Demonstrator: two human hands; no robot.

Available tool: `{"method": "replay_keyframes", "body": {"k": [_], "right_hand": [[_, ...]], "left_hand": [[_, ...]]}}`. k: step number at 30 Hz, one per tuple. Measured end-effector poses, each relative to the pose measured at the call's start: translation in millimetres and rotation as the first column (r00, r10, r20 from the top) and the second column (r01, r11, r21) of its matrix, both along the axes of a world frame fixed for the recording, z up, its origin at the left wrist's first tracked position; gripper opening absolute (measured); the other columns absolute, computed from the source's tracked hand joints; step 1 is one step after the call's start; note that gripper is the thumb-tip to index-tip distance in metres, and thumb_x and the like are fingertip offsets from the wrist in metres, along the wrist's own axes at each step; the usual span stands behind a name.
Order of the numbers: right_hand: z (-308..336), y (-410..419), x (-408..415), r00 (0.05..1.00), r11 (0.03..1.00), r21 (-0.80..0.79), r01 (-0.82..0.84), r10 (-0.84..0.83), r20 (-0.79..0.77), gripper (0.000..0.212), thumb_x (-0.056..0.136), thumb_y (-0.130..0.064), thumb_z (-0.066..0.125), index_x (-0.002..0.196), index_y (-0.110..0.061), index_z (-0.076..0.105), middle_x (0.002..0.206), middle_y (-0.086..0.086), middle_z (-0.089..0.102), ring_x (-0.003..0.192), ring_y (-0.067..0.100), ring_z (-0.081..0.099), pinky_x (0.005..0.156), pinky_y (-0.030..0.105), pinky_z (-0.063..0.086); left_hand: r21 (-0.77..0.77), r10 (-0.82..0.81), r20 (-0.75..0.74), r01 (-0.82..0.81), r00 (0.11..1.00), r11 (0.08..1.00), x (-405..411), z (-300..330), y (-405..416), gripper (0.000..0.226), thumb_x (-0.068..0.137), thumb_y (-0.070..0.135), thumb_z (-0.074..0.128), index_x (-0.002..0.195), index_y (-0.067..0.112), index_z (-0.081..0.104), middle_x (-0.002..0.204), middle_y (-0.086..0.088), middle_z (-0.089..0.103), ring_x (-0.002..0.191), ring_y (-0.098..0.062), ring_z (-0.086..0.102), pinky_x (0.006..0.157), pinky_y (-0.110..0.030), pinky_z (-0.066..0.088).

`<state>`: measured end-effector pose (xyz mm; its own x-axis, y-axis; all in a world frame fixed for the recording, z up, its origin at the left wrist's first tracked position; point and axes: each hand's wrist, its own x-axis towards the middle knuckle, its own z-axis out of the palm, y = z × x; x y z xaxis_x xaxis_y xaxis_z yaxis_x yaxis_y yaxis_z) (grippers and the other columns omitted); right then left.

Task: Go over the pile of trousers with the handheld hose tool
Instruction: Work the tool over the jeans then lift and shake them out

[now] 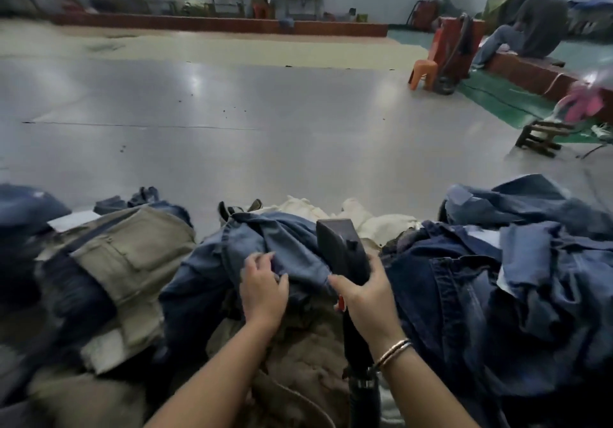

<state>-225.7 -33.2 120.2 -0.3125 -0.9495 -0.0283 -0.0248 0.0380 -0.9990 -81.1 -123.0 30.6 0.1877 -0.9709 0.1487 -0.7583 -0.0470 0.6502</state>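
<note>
Right hand (363, 290) grips black hose tool (341, 248) at 6 o'clock; hose cut off below. Left hand (262, 286) pinches blue jeans (282, 241) atop trouser pile (132, 261); edges blurred.

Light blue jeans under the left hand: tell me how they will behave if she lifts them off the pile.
Probably floppy: the light blue jeans already bunch into soft folds where the left hand pinches them. Likely to drag rather than slide free, since they lie tangled among the other trousers. The right hand grips the hose tool against the cloth, so it may catch there.
</note>
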Motion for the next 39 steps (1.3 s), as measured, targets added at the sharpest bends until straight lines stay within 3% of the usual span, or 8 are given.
{"method": "replay_keyframes", "body": {"k": [6,11,15,19,25,33,36,39], "right_hand": [[-32.0,3.1,-3.5,0.998,0.993,0.103,0.061,-0.061,-0.002,0.038,0.074,-0.009,0.076,0.100,-0.029,0.058,0.078,-0.014,0.069,0.057,0.008,0.063,0.053,0.029,0.051],[-25.2,1.8,-15.5,0.992,0.993,0.041,0.113,-0.115,0.052,0.033,0.076,-0.006,0.074,0.099,-0.024,0.058,0.079,-0.002,0.067,0.058,0.008,0.060,0.049,0.026,0.050],[-13.8,13.2,-17.1,0.991,0.992,-0.010,0.127,-0.127,0.039,0.032,0.077,-0.008,0.073,0.100,-0.025,0.058,0.077,-0.001,0.068,0.062,0.009,0.065,0.056,0.025,0.051],[-9.1,32.8,-9.5,0.993,0.995,0.011,0.101,-0.101,0.058,0.033,0.078,-0.008,0.073,0.099,-0.027,0.056,0.071,0.004,0.062,0.048,0.015,0.056,0.050,0.031,0.048],[-4.5,62.8,-15.0,0.996,0.999,0.031,0.021,-0.023,0.088,0.032,0.079,-0.003,0.072,0.098,-0.024,0.058,0.068,-0.004,0.065,0.052,0.011,0.058,0.048,0.025,0.050],[2.3,50.8,-27.2,0.992,0.997,0.060,0.050,-0.057,0.110,0.030,0.080,-0.004,0.071,0.100,-0.019,0.057,0.081,0.009,0.063,0.064,0.020,0.061,0.055,0.033,0.052],[6.0,53.5,-34.6,0.993,0.999,0.010,0.041,-0.042,0.115,0.029,0.078,-0.005,0.072,0.096,-0.025,0.060,0.079,0.006,0.065,0.064,0.019,0.062,0.053,0.031,0.053],[6.9,58.1,-41.7,0.987,0.999,0.000,0.051,-0.050,0.151,0.030,0.078,-0.005,0.073,0.092,-0.029,0.061,0.076,0.009,0.061,0.061,0.022,0.059,0.051,0.031,0.052]], "left_hand": [[0.464,0.486,-0.483,-0.258,0.728,0.848,33.5,-17.9,-49.0,0.101,0.074,0.038,0.080,0.149,0.016,0.015,0.149,-0.019,0.033,0.132,-0.040,0.037,0.108,-0.047,0.035],[0.266,-0.086,-0.375,0.196,0.923,0.944,4.6,-29.2,-10.7,0.029,0.092,0.019,0.058,0.120,0.012,0.054,0.113,-0.015,0.064,0.095,-0.024,0.061,0.082,-0.030,0.049],[0.564,-0.756,-0.284,0.741,0.590,0.366,-5.6,-44.9,78.0,0.033,0.093,0.026,0.054,0.123,0.012,0.059,0.122,-0.011,0.064,0.112,-0.024,0.060,0.095,-0.027,0.046],[0.752,-0.813,-0.201,0.618,0.546,0.229,33.8,-42.0,112.6,0.033,0.098,0.028,0.045,0.120,0.008,0.058,0.113,-0.011,0.063,0.115,-0.029,0.057,0.098,-0.037,0.044],[0.319,-0.355,-0.424,0.505,0.833,0.802,75.3,10.9,61.2,0.016,0.090,-0.005,0.056,0.098,0.008,0.062,0.088,-0.007,0.061,0.091,-0.019,0.055,0.082,-0.025,0.047],[0.160,-0.054,-0.856,0.364,0.514,0.918,79.3,84.9,-25.8,0.025,0.086,0.004,0.055,0.102,0.018,0.068,0.092,-0.007,0.072,0.087,-0.019,0.067,0.073,-0.029,0.052],[0.060,-0.062,-0.668,0.137,0.741,0.989,92.0,95.4,-65.4,0.023,0.088,-0.004,0.050,0.100,0.012,0.059,0.088,-0.007,0.066,0.086,-0.021,0.060,0.074,-0.025,0.047],[0.179,0.013,0.054,-0.023,0.998,0.984,130.9,73.0,-85.2,0.034,0.088,0.000,0.053,0.122,0.000,0.052,0.119,-0.020,0.058,0.110,-0.034,0.054,0.096,-0.035,0.042]]}}
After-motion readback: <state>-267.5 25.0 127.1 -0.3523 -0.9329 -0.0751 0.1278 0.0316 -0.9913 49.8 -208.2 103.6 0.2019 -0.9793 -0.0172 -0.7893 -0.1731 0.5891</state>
